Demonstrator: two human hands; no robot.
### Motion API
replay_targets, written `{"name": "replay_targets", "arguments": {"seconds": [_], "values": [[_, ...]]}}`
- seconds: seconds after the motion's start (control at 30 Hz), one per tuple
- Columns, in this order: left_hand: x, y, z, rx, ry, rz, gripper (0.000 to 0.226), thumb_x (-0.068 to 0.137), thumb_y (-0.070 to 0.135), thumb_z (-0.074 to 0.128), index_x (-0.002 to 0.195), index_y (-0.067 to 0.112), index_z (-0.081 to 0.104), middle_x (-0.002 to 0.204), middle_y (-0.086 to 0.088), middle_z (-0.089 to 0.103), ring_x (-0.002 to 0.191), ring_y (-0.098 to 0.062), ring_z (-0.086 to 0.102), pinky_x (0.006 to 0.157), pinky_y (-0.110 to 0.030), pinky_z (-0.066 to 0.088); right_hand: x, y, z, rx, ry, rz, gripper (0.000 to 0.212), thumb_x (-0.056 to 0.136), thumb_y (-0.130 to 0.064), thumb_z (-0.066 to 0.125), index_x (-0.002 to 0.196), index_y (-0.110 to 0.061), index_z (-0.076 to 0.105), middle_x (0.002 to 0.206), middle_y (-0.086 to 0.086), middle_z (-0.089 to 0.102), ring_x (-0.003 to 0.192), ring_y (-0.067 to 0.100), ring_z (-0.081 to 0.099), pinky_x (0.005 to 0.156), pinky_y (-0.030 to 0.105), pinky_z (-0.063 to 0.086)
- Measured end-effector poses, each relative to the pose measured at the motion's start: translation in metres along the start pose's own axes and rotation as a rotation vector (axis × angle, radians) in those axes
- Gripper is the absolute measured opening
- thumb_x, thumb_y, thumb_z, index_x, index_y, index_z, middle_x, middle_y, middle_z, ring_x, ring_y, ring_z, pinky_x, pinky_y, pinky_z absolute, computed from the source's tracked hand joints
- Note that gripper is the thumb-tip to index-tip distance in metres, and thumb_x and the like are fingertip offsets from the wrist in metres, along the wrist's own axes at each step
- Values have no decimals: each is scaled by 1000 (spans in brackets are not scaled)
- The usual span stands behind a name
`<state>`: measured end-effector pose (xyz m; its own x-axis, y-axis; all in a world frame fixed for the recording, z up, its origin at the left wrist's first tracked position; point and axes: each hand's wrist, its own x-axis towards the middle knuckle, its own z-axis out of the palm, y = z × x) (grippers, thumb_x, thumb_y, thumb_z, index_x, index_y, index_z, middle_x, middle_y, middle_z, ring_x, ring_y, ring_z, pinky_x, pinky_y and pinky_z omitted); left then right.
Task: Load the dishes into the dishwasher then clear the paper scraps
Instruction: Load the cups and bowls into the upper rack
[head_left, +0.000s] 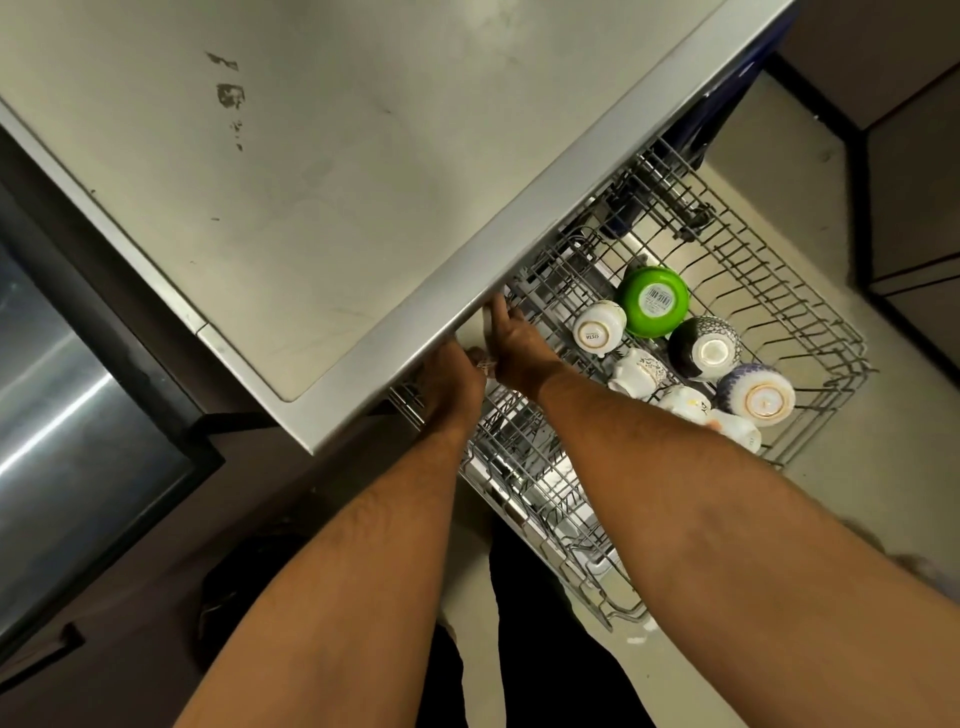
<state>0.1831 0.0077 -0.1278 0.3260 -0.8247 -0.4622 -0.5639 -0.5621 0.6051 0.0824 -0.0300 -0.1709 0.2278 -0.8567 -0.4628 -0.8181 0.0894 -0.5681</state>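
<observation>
Reaching under the counter (291, 208), both hands are kept at the near end of the pulled-out rack (810, 322). The left hand (451, 384) is half hidden by the counter edge, so it cannot be told if its fingers are curled or straight. The right hand (519, 345) is just beside it, with something small and pale between them; how that is held cannot be told. To the right, the cups and bowls are sat upside down in the rack: a white cup (598, 327), a green bowl (653, 300), a dark patterned bowl (704, 347) and a blue-ringed bowl (756, 395), all close together. They are likely hard, smooth and easy to break, so each is best held by its rim or foot. The green bowl looks like light plastic. Little room is left under the counter edge, but open wire is seen at the far right.
</observation>
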Motion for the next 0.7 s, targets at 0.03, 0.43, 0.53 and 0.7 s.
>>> {"name": "replay_targets", "arguments": {"seconds": [0.03, 0.43, 0.53, 0.7], "values": [[2, 0, 2, -19, -3, -16, 33, 96, 10, 62, 127, 14, 53, 124, -7, 62, 112, -22, 60, 84, -31, 54, 0, 3, 2, 4, 1, 1, 85, 88, -1, 72, 148, -22, 16, 132, 24, 48, 113, 37, 63, 96, 43, 58], [2, 9, -3, -31, -40, -50, 29, 96, 10, 61, 124, 10, 57, 116, -5, 64, 99, -16, 62, 61, -16, 43, -4, 4, -6, -183, -94, -18, 108, 83, 0, 72, 158, -17, -4, 151, 24, 23, 131, 38, 41, 111, 43, 45], [-1, 6, -9, 37, -65, 8, 19, 96, 9, 59, 115, 11, 59, 99, 0, 62, 84, -11, 60, 56, -16, 38, -18, -1, -19, -198, -69, 18, 103, 90, -1, 66, 161, -13, -8, 161, 23, 13, 145, 40, 27, 121, 46, 32], [-13, 18, -23, 176, -84, 119, 28, 102, 13, 53, 130, 11, 55, 116, -6, 58, 92, -12, 47, 75, -23, 38, -33, -9, -23, -207, -34, 57, 100, 92, -3, 63, 161, -13, -8, 159, 25, 20, 145, 39, 31, 120, 42, 30]]}}
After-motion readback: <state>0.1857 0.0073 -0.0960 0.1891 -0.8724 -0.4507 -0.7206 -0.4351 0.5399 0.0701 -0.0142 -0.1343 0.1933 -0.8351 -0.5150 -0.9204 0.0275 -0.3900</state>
